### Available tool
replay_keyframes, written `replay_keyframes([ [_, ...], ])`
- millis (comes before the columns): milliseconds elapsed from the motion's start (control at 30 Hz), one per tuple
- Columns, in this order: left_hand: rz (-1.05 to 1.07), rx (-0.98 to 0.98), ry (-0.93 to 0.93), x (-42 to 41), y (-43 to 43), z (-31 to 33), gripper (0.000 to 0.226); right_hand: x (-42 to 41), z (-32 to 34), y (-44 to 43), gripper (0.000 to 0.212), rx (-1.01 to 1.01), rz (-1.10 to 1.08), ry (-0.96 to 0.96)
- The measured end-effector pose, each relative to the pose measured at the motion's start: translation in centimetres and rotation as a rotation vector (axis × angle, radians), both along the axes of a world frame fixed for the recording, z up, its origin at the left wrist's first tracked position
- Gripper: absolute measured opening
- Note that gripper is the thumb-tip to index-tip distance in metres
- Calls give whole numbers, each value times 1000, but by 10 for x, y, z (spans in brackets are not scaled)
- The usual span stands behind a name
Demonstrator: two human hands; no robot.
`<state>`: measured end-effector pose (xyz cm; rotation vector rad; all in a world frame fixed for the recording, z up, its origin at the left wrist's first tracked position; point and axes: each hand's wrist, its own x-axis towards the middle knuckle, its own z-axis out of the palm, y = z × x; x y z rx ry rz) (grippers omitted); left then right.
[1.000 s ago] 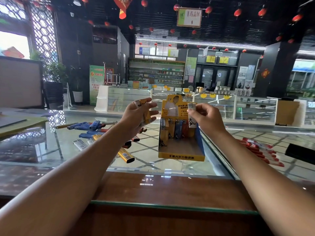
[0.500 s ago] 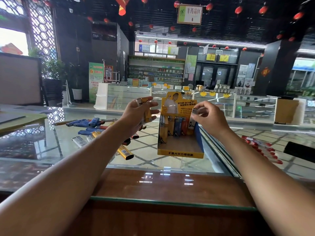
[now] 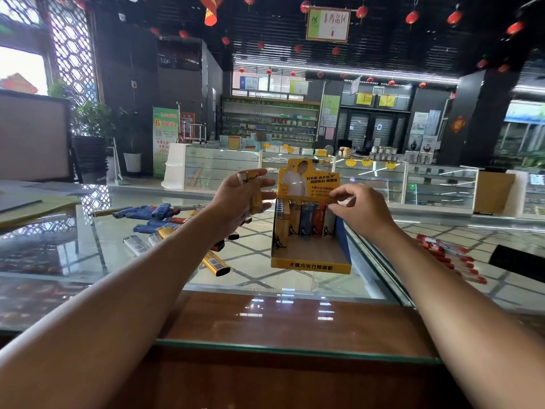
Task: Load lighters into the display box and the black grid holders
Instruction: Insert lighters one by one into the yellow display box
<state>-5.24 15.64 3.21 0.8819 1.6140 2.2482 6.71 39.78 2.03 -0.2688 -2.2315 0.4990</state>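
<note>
Left hand (image 3: 236,202) grips a yellow lighter (image 3: 256,200) upright, just left of the box (image 3: 309,264). Right hand (image 3: 365,211) seems to pinch the top of the end lighter (image 3: 328,224), which stands in the back row. The box's free space lies down-right of the yellow lighter.
</note>
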Motion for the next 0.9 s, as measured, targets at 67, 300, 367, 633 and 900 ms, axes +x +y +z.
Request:
replay_keyframes([
  [67, -4, -3, 3, 0, 0, 0, 25, 0, 0, 0, 18, 4, -1, 1],
  [300, -26, 6, 8, -1, 1, -1, 25, 0, 1, -2, 15, -3, -8, -1],
  [367, -36, 12, 11, -1, 2, -1, 25, 1, 1, -3, 14, -4, -6, 3],
  [633, -67, -23, 57, 0, 2, 0, 30, 1, 5, -24, 6, 14, 51, 97],
  [900, -101, -30, 149, 4, -7, 6, 26, 1, 10, -56, 13, -136, 283, 167],
])
